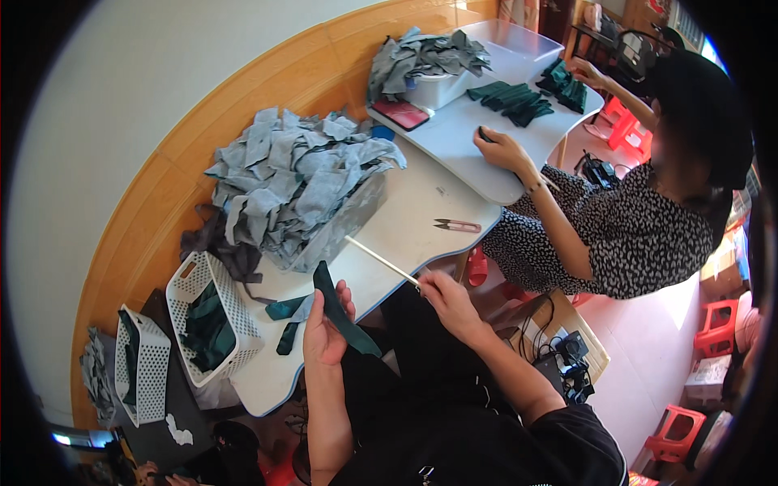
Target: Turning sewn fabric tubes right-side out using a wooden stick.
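Loosely, the left hand (328, 332) curls round a dark green strip (340, 316), thumb to one side of it and fingers to the other, with the strip's two ends sticking out above and below the grip. The right hand (448, 304) is closed, fingers and thumb gripping one end of a pale stick (377, 259), whose other end points up and left over the desk (421, 202). Strip and stick are apart, both near the desk's front edge.

Just beside the left hand, loose green pieces (286, 310) lie on the desk. To their left, a white basket (245, 324) holds green cloth (207, 328), and beyond it stands a second basket (154, 377). Behind the hands, a big heap of grey strips (296, 174) overflows a grey bin (352, 219) and hides much of its rim; dark cloth (215, 243) is bunched between bin and basket. Thread snips (456, 225) lie well clear of the heap, near the desk's edge.

At right, a co-worker (648, 219) sits at an adjoining white tabletop (454, 150) bearing more green strips (512, 101), a phone (401, 114) and a white tub (438, 91) piled with grey cloth (425, 57).
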`<state>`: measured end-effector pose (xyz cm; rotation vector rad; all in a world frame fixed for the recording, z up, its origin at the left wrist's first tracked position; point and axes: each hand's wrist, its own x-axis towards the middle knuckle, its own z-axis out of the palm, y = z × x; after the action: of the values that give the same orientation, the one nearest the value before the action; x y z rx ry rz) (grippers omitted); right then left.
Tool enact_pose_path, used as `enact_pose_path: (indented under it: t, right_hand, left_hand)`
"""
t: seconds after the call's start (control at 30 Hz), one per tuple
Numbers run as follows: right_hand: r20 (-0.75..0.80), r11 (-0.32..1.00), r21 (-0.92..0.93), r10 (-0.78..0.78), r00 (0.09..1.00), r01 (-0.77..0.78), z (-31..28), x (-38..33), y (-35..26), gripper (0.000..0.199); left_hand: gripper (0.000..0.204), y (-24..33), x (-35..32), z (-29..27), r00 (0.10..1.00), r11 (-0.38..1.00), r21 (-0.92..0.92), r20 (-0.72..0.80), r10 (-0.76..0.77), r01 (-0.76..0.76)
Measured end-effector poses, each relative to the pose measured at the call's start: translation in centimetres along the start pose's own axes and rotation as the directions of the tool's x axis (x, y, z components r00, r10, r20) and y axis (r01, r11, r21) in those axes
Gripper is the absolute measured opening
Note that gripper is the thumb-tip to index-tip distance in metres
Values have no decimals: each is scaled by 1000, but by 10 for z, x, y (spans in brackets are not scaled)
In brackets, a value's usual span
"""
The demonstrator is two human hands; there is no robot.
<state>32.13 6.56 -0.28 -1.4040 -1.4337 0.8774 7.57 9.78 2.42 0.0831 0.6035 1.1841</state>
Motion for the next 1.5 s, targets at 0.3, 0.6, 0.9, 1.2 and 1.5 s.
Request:
enact_pose_path:
  t: [0.3,0.6,0.9,1.2,1.5]
  right_hand:
    - [24,996,82,30,999,-31,-50,-65,-37,21]
    - [-79,996,-63,-61,995,57,-68,-63,-29,18]
    - [-147,982,-172,-107,983,81,-75,-67,-28,18]
    - [-87,973,-221,-91,992,70,-74,-73,-32,21]
    - [-49,973,-217,-88,995,76,-69,-75,-38,20]
  left_hand:
    - [22,-27,31,43,971,993,109,239,26,-53]
    - [38,-52,41,49,925,984,126,373,68,-123]
    - [44,-55,44,52,915,985,146,403,28,-95]
    - [47,-53,39,51,948,981,175,317,29,-88]
    - [42,-51,31,51,967,976,212,254,0,-55]
